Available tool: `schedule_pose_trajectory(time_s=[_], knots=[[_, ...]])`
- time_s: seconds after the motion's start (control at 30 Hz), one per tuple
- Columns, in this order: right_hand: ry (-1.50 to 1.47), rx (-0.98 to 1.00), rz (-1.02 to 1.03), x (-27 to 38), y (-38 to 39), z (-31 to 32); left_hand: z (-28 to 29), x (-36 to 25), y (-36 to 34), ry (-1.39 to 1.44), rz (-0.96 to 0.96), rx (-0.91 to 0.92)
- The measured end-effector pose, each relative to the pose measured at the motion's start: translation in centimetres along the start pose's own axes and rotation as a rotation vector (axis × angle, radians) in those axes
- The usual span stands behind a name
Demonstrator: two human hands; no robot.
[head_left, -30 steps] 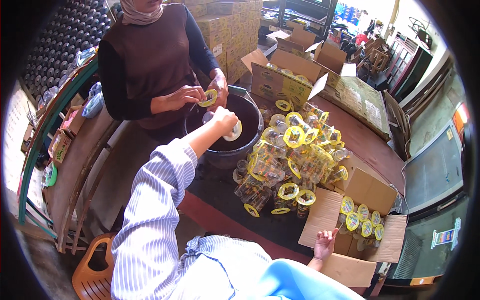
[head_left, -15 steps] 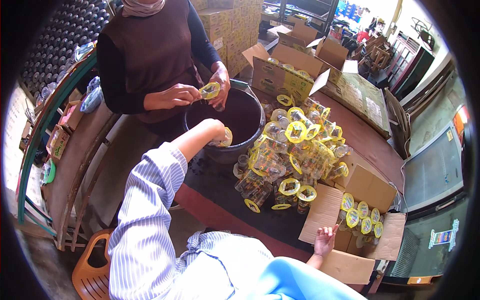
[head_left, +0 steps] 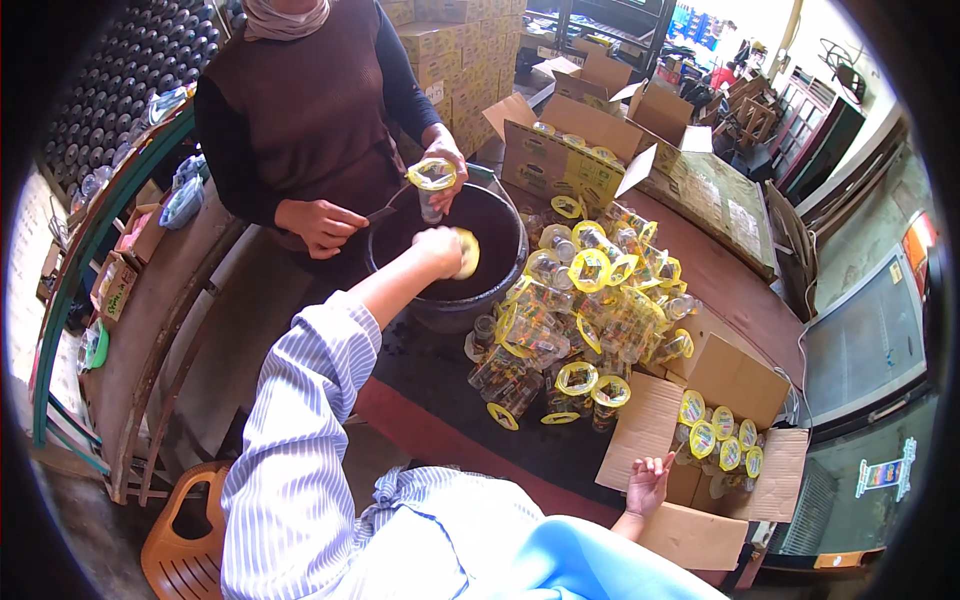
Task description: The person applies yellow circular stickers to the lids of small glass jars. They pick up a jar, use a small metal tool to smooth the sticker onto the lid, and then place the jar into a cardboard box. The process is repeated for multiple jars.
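My left hand is over the dark round bucket, its fingers closed on a plastic cup whose yellow rim shows past the fingers. At lower right my right hand is beside the flap of an open carton. Its fingertips are pinched around something thin, too small to make out. Inside that carton stand several clear cups with yellow-edged lids. Between bucket and carton lies a big heap of clear cups with yellow rims, many tipped on their sides.
Across the bucket a co-worker's hand holds a yellow-rimmed cup; the other holds a thin blade. Another open carton with cups stands behind the heap. An orange plastic chair is at lower left, a glass-fronted cabinet at right.
My left hand has moved slightly up and right with the cup. The co-worker's cup now stands more upright, and the blade has come away from it. My right hand has barely moved.
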State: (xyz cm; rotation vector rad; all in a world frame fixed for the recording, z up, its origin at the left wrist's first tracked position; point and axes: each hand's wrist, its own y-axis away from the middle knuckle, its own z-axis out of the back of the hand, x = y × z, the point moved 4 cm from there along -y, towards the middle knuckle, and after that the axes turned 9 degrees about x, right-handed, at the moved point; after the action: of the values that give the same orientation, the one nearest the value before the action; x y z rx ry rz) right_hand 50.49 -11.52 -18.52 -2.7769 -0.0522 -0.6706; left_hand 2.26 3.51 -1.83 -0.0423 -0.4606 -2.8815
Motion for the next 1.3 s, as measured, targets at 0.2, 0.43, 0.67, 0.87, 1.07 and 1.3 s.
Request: schedule_pose_trajectory(time_s=[0.2, 0.43, 0.67, 0.87, 1.07, 1.3], knots=[[-0.006, -0.014, 0.003, 0.0, 0.1, -0.1, 0.9, 0.6, 0.3, 0.04, 0.045, 0.538], [-0.012, -0.004, 0.004, -0.1, 0.1, -0.2, 1.9, 1.8, 0.8, 0.068, 0.058, 0.722], [-0.002, -0.005, 0.007, -0.2, 0.0, -0.1, -0.1, 3.3, -1.5, 0.169, 0.023, 0.749], [-0.014, 0.003, 0.001, -0.1, 0.2, 0.3, -0.5, 3.8, -1.1, 0.361, 0.055, 0.738], [-0.013, 0.015, -0.007, -0.1, 0.1, 0.0, 0.9, 4.1, 0.9, 0.315, 0.096, 0.531], [-0.021, 0.012, -0.018, -0.2, -0.1, -0.1, 0.8, 4.0, -0.5, 0.296, -0.093, 0.243]])
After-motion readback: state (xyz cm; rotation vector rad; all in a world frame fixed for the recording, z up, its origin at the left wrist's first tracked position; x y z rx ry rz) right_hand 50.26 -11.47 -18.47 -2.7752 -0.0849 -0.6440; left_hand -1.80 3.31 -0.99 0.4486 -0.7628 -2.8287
